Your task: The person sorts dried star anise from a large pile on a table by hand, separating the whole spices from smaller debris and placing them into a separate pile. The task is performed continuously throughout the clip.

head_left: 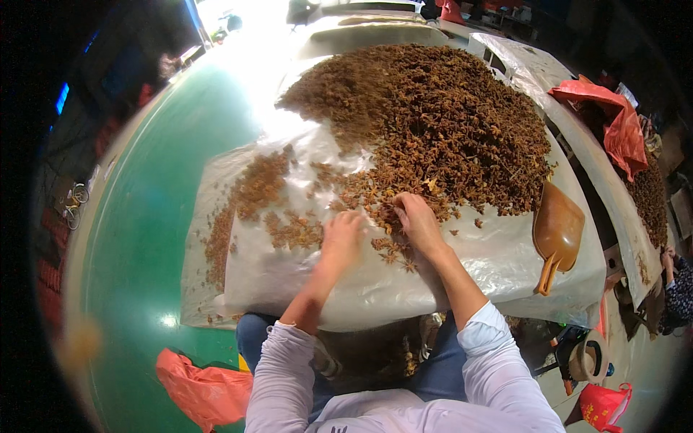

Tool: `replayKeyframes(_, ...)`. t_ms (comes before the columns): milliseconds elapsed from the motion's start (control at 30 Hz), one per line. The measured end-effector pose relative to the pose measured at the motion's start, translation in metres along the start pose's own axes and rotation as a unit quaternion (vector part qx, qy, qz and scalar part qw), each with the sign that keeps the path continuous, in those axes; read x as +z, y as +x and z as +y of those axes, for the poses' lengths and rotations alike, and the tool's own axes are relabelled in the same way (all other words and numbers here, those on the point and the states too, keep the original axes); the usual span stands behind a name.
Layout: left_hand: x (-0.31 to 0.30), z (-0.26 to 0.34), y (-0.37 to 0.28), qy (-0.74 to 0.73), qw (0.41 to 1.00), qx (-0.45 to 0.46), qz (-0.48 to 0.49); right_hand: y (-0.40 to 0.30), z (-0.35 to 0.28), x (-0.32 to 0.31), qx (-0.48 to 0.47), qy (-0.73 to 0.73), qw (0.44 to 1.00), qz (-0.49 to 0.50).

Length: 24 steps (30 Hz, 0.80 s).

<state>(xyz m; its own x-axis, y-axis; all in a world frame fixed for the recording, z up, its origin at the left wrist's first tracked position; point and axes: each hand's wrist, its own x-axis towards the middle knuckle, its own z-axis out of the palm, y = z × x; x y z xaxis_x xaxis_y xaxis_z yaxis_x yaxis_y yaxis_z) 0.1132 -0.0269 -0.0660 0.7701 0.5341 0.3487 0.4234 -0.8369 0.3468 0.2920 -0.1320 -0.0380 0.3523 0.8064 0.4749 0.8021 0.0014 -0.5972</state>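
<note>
A large heap of dried star anise (460,113) spreads over a table covered with pale plastic sheeting (379,297). At the heap's near edge, my right hand (417,219) touches the pods with its fingers bent; whether it pinches one is hidden. My left hand (342,238) is blurred over the sheet, beside a small loose group of star anise (295,230); its fingertips are unclear. Just below my right hand lie several separate pods (394,254). Farther left, another scatter of star anise (260,184) runs down toward the sheet's left side.
A brown plastic scoop (557,233) rests at the table's right side. Beyond a gap stands another sheeted table (590,140) with a red sack (617,119) and more star anise. A person (677,287) sits at far right. An orange-red sack (203,387) lies on the green floor (146,243).
</note>
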Motion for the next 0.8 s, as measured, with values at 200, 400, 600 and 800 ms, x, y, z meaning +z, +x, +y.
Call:
replayKeyframes(200, -0.014, -0.011, 0.004, -0.055, 0.994, 0.017, 0.096, 0.015, 0.002, -0.027, 0.056, 0.034, 0.994, 0.085)
replayKeyframes(400, 0.007, 0.027, 0.025, -0.120, 0.990, -0.059, 0.046, 0.011, -0.011, -0.045, 0.069, 0.144, 0.986, 0.036)
replayKeyframes(600, -0.013, 0.026, 0.024, -0.229, 0.963, -0.139, 0.015, -0.001, -0.026, -0.059, 0.030, 0.215, 0.963, -0.159)
replayKeyframes(800, -0.028, 0.038, 0.017, -0.373, 0.902, -0.215, 0.034, -0.007, -0.026, -0.014, 0.011, 0.121, 0.985, -0.121)
